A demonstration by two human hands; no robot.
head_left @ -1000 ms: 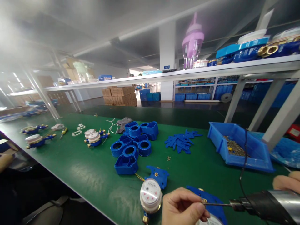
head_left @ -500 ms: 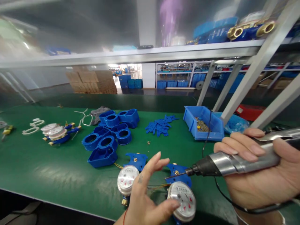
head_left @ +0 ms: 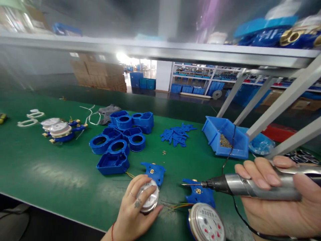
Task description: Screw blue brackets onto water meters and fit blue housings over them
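My left hand (head_left: pixel 136 204) is closed round the rim of a round water meter (head_left: pixel 151 197), its fingers over part of the dial. Behind that meter a blue plastic bracket (head_left: pixel 156 174) with a brass fitting lies on the green bench. My right hand (head_left: pixel 278 197) grips a silver electric screwdriver (head_left: pixel 253 187), its bit pointing left above a second blue bracket (head_left: pixel 200 195). In front of this bracket sits another water meter (head_left: pixel 208 222), dial up, with coloured wires running from its left side. A few tiny screws (head_left: pixel 164 152) lie farther back.
Blue housings (head_left: pixel 110 157) are grouped left of centre, with flat blue plates (head_left: pixel 175 134) in a pile to their right. A blue bin (head_left: pixel 225 140) of small metal parts stands by the slanted rack posts. More meters (head_left: pixel 59 129) sit at left. A shelf (head_left: pixel 155 50) spans overhead.
My left hand has gone from open, between the two meters, to gripping the left meter. The screwdriver is still in my right hand. The camera view has shifted.
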